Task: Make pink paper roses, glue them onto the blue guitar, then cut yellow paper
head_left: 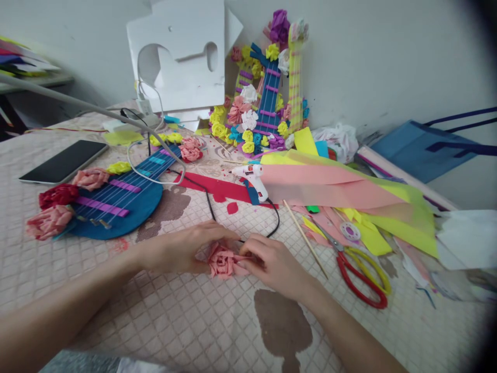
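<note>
A pink crepe-paper flower (pixel 222 260) sits on the quilted tablecloth between my hands. My left hand (pixel 186 247) curves round its left side, thumb low and fingers over the top. With thumb and forefinger, my right hand (pixel 272 261) pinches a pink paper end on the flower's right edge. Just beyond them stands a white glue gun (pixel 253 178) with a black cord. To the left lies a blue ukulele-shaped piece (pixel 128 202) with purple bars, white strings and paper flowers along its edge.
Red-handled scissors (pixel 359 277) and a wooden stick (pixel 306 239) lie to the right, near pink paper sheets (pixel 330 186). A tablet (pixel 64 161) rests at left. Flower-covered instrument shapes (pixel 267 98) and a white foam board (pixel 178 57) lean on the wall. A white cable (pixel 97 106) crosses the left side.
</note>
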A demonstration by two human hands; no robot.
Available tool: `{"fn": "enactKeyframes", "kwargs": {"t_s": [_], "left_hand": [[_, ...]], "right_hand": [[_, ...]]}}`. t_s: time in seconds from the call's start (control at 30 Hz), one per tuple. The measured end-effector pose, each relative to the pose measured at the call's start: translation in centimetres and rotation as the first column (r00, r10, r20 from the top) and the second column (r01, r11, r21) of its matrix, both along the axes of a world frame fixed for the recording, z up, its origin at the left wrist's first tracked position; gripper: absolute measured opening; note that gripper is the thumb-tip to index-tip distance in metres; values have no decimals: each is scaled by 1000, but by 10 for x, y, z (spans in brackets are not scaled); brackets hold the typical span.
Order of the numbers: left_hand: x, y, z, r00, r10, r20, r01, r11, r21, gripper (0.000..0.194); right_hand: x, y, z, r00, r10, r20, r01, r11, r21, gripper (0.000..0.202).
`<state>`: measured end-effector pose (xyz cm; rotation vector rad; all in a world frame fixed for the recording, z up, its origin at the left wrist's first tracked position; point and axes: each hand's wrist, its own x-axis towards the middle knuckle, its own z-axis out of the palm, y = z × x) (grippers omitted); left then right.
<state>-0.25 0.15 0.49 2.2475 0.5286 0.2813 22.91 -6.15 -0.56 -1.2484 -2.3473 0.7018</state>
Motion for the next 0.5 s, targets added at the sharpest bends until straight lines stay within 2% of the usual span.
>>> {"fn": "enactKeyframes", "kwargs": {"t_s": [0.3,0.5], "left_hand": [[-3,1,0,999,-46,5,46,999,4,60],[-2,0,5,999,-39,-15,39,999,5,62]], "right_hand": [[1,0,2,999,-4,-32,5,1000,6,4],[2,1,0,998,-18,-59,19,1000,15,5]]}}
